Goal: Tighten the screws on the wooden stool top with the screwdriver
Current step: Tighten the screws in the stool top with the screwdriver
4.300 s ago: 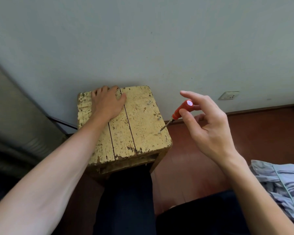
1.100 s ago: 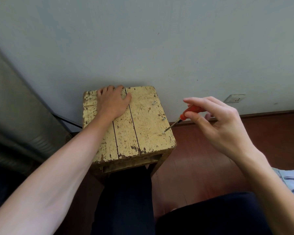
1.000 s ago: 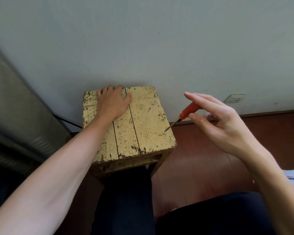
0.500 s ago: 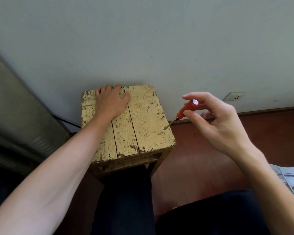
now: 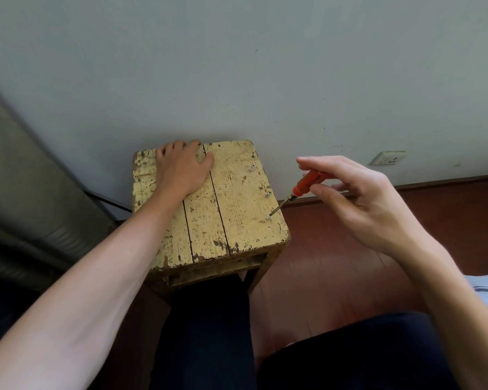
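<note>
The right hand (image 5: 361, 204) is pinching the orange screwdriver (image 5: 306, 184), its tip sitting in the screw (image 5: 268, 218) at four o'clock on the stool top (image 5: 237, 229). The left hand (image 5: 181, 170) is pressing flat at eleven. Tightening seems to be going on; the next move likely calls for another twist with downward pressure.

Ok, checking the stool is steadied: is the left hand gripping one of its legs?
No, the left hand rests palm down on the stool top, near its far edge.
</note>
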`<move>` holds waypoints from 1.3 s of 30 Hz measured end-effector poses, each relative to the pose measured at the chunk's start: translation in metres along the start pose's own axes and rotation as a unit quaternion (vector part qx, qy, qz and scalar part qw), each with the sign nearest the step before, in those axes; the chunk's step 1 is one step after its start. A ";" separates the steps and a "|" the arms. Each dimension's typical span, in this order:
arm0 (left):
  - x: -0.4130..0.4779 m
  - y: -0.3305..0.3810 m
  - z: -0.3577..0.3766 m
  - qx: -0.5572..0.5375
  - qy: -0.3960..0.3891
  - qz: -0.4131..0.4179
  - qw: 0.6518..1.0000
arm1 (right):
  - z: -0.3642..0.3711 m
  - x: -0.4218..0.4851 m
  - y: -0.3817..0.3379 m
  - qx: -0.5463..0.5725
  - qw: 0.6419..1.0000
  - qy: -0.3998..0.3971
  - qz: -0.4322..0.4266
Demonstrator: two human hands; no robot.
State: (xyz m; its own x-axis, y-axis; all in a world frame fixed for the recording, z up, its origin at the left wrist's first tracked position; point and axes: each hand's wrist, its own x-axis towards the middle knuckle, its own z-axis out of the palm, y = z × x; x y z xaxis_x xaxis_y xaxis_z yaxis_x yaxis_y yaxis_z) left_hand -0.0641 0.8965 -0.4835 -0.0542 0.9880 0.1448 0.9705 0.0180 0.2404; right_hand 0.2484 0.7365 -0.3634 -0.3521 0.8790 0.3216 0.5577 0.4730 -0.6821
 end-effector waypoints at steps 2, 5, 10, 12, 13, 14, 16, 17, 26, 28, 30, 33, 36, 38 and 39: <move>0.000 0.000 0.000 0.000 0.002 -0.001 1.000 | 0.003 0.000 0.000 0.012 1.000 0.010 0.009; 0.000 0.000 0.000 -0.001 0.002 0.000 1.000 | 0.007 0.000 -0.002 0.016 0.999 0.045 0.014; -0.001 0.000 -0.001 -0.004 0.002 0.000 1.000 | 0.013 0.002 -0.005 0.010 0.996 0.083 0.018; -0.001 0.001 -0.002 -0.004 0.002 0.000 1.000 | 0.012 0.002 -0.005 0.003 0.997 0.075 0.017; -0.001 0.001 -0.002 -0.004 0.002 0.000 1.000 | 0.010 0.002 -0.005 -0.002 0.998 0.060 0.012; -0.001 0.001 -0.003 -0.005 0.002 0.000 1.000 | 0.008 0.002 -0.005 -0.006 0.999 0.038 0.006; -0.001 0.001 -0.003 -0.006 0.002 0.000 1.000 | 0.002 0.002 -0.004 -0.008 1.000 -0.006 -0.007; -0.002 0.001 -0.003 -0.007 0.002 0.000 1.000 | -0.001 0.003 -0.003 -0.007 1.000 -0.019 -0.009; -0.001 0.000 -0.002 -0.004 0.002 0.003 1.000 | 0.002 0.003 -0.001 0.003 1.000 0.002 0.010; -0.001 0.000 -0.001 -0.003 0.001 0.001 1.000 | 0.005 0.002 -0.003 0.003 0.999 0.033 0.022; 0.000 0.000 -0.001 -0.001 0.001 0.001 1.000 | 0.008 0.002 -0.005 0.002 0.998 0.058 0.029; 0.000 0.000 -0.001 -0.001 0.000 0.000 1.000 | 0.011 0.002 -0.007 -0.002 0.997 0.072 0.034; 0.000 0.000 0.000 -0.003 0.000 0.000 1.000 | 0.006 0.002 -0.008 -0.004 0.999 0.041 0.035; 0.000 0.000 0.000 -0.003 0.000 0.001 1.000 | 0.000 0.002 -0.008 0.001 1.000 0.002 0.027; 0.000 0.000 0.000 -0.003 -0.001 0.001 1.000 | -0.003 0.003 -0.008 0.006 1.000 -0.016 0.022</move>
State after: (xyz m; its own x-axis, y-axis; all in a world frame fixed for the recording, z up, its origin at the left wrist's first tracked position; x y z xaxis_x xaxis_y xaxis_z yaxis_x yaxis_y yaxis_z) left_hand -0.0646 0.8967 -0.4832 -0.0527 0.9882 0.1437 0.9692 0.0160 0.2458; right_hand 0.2455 0.7353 -0.3552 -0.3513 0.8963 0.2706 0.5647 0.4333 -0.7024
